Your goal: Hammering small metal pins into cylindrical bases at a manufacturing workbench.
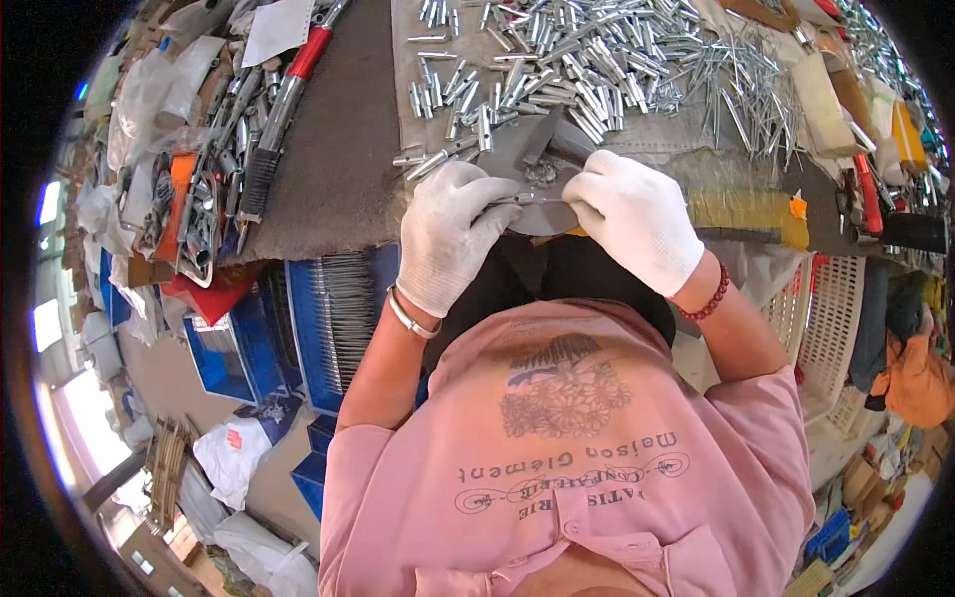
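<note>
My left hand [451,237], in a white knit glove, pinches a short silver metal tube [510,199] at the near edge of the bench. Opposite it, my right hand [637,214], gloved alike, has its fingertips closed on a thin metal rod [553,201]. The rod points at the tube's end; whether it sits inside the tube is too small to tell. Below both hands lies a grey round plate [537,221] with a dark metal block [557,139] on it. Several loose tubes [484,127] lie just beyond my left hand.
A big heap of silver tubes [567,65] covers the far bench, with thin rods [741,90] to its right. Hand tools [274,129] crowd the left side. Yellow-wrapped material [741,214] lies at right. Blue crates [303,328] and a white plastic basket [831,308] stand below.
</note>
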Tool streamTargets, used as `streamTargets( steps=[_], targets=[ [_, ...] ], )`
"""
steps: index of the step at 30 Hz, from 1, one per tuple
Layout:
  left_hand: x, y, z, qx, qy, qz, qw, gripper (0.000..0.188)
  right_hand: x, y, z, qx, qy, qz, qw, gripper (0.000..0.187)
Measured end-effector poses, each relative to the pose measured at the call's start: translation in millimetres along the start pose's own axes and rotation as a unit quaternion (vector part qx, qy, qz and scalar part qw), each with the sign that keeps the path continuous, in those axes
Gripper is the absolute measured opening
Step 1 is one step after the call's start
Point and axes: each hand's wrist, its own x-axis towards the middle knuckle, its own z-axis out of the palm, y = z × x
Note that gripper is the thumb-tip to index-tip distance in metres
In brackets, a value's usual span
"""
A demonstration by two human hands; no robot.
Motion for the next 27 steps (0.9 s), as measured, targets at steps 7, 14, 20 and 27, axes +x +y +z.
streamTargets(
  steps=[7,14,20,27],
  targets=[
    [2,-1,3,-0.025,0.010,-0.013,1.000,0.014,3,3,0,-0.014,-0.022,-0.028,0.999,0.005],
    [1,-2,3,-0.029,0.027,-0.001,0.999,0.015,5,5,0,-0.033,-0.051,-0.058,0.996,0.008],
    [4,-3,7,-0.022,0.047,0.039,0.998,0.014,5,3,3,-0.040,-0.046,-0.091,0.994,0.005],
    [-1,-13,8,-0.050,0.024,0.036,0.998,0.014,-2,8,-1,-0.043,0.004,-0.058,0.997,0.012]
  ],
)
